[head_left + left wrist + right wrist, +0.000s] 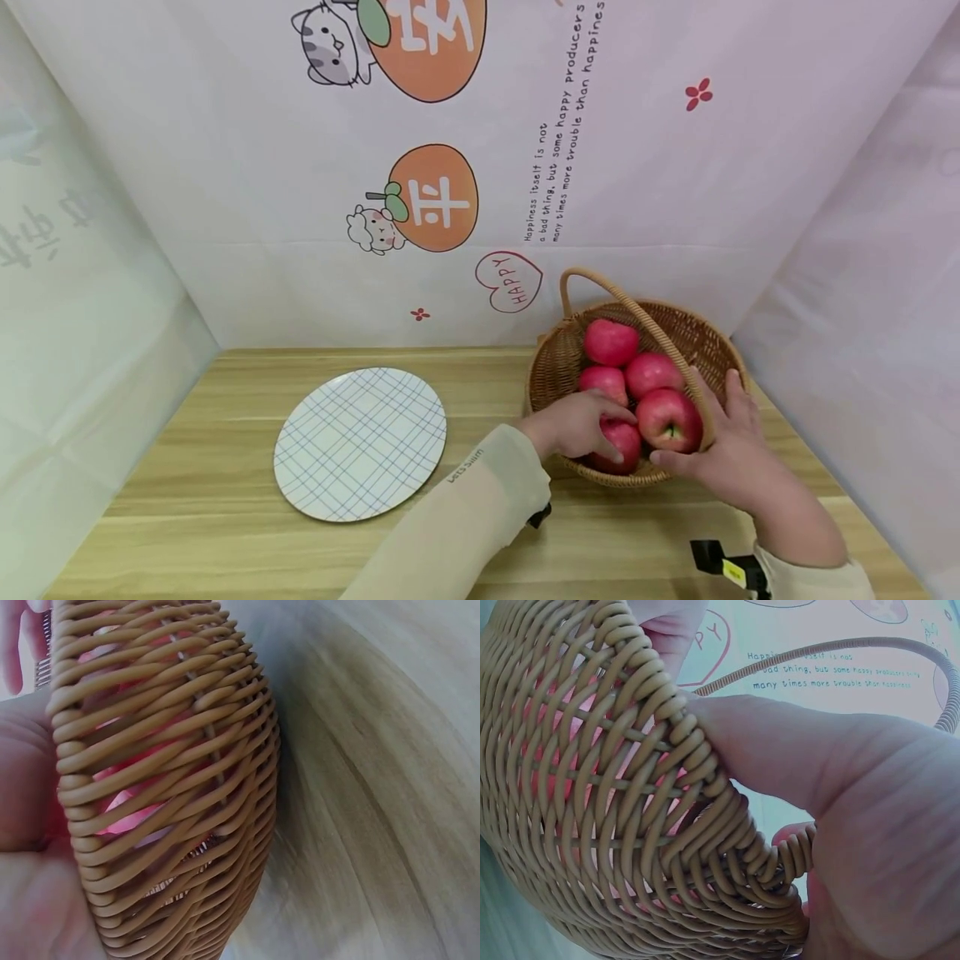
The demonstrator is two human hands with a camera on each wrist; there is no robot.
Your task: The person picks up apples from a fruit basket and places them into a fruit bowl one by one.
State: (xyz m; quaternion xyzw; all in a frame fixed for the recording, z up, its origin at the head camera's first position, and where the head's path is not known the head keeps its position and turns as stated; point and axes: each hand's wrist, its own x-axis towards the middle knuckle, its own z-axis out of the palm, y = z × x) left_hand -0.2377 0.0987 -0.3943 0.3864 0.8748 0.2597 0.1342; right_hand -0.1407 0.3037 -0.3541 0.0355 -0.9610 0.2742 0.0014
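Wood-grain tbl (487, 387) | 2 items | rnd plate (360, 446) (blue-check) | wicker bskt (551, 375)

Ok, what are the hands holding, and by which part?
The left hand grips the front-left apple by its upper part; the right hand holds the basket by its rim, beside the handle's near end.

On the backdrop (637, 192), a heart (510, 282) reads "HAPPY", an orange (442, 197) "平".
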